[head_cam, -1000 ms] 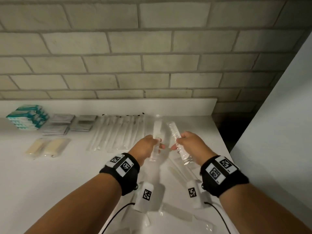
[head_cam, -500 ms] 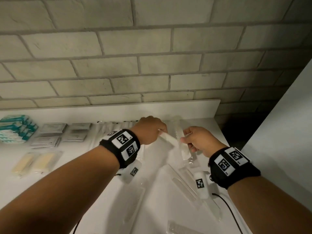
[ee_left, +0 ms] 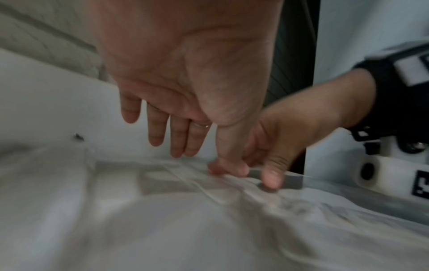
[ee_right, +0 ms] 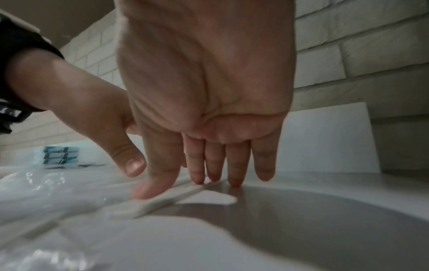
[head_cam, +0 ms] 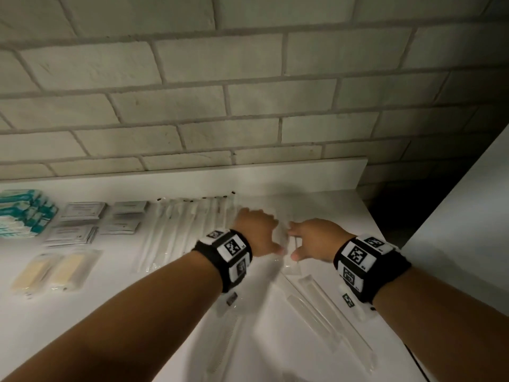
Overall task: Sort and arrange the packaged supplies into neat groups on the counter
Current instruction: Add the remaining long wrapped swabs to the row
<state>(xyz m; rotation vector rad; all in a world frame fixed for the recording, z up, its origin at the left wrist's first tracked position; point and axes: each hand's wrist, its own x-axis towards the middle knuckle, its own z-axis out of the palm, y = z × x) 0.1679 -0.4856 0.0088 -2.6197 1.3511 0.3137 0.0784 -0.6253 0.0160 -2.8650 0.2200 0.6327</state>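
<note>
Both hands lie side by side over long clear packets [head_cam: 286, 244] on the white counter [head_cam: 110, 312], just right of a row of long white packets [head_cam: 176, 230]. My left hand [head_cam: 256, 230] has straight fingers [ee_left: 178, 143], and its thumb presses the clear wrap [ee_left: 232, 198]. My right hand [head_cam: 311, 238] is flat too, with fingertips [ee_right: 234, 176] touching the counter and its thumb on a packet [ee_right: 162, 201]. Neither hand grips anything. The packets under the palms are mostly hidden.
Teal boxes [head_cam: 24, 213], grey sachets [head_cam: 82, 216] and beige packets [head_cam: 52, 268] sit grouped at the left. Loose clear packets [head_cam: 316, 307] lie near the front right, another [head_cam: 223, 346] under my left forearm. A white cabinet side [head_cam: 454, 244] stands beyond a dark gap [head_cam: 385, 210].
Each hand held a clear packet up before. Both have moved forward and down, laid the packets beside the row, and now rest flat on them with straight fingers.
</note>
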